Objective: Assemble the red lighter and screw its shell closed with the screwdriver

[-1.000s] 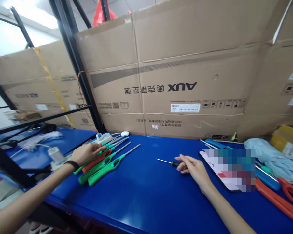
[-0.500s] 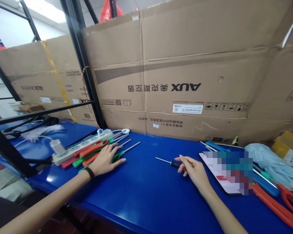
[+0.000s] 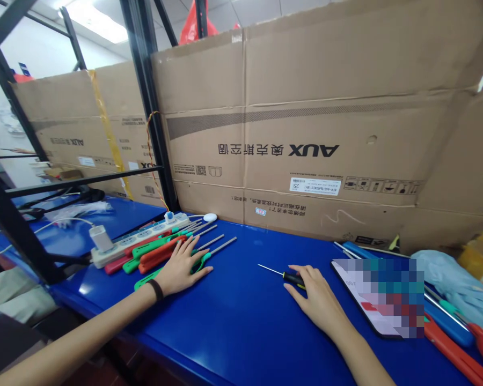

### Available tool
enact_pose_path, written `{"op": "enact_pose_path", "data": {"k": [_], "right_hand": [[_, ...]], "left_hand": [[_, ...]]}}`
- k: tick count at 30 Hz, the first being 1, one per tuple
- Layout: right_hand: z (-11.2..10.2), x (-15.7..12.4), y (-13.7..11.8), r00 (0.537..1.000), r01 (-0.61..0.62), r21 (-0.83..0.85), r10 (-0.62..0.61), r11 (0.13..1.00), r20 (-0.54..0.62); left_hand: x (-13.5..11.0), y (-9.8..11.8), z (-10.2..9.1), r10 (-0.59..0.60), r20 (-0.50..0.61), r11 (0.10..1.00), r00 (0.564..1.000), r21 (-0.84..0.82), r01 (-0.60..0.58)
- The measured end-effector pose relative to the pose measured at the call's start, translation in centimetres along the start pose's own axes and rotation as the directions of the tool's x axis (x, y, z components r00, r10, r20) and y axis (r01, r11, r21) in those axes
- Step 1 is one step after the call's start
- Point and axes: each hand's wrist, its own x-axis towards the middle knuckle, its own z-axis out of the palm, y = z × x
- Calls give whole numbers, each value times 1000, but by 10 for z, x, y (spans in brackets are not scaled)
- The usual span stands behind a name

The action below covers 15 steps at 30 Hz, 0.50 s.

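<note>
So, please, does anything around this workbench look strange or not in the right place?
Yes: the large brown cardboard AUX carton behind the blue workbench stands upside down, because its printed logo and labels appear inverted.

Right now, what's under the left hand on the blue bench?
A green-handled utility lighter shows at both sides of the left hand; the stretch beneath the palm is covered.

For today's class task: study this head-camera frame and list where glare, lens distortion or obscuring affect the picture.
In the head view, the ceiling light burns out to white, a soft glare lies on the blue workbench, the black shelf upright leans from wide-angle distortion, and a pixelated block hides most of the flat tablet or phone.
</note>
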Motion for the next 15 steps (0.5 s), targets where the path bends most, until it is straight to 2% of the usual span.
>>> {"op": "enact_pose_path", "data": {"k": [4,6,9,12,15], "right_hand": [[-3,1,1,999,-25,-63,23,998,-37],[-5,2,-1,997,-74,-12,73,997,-37],[-11,4,-6,979,-187,138,196,973,-54],[-17,6,-10,941,-263,262,307,928,-142],[-20,6,-10,904,-274,335,360,901,-229]], "left_hand": [[-11,8,-5,38,-85,998,996,-41,-42],[-15,16,-7,65,-63,994,996,-86,-70],[-14,37,-7,171,-2,961,985,-219,-167],[1,65,0,235,-4,928,972,-298,-225],[33,96,17,299,-44,901,953,-314,-298]]}}
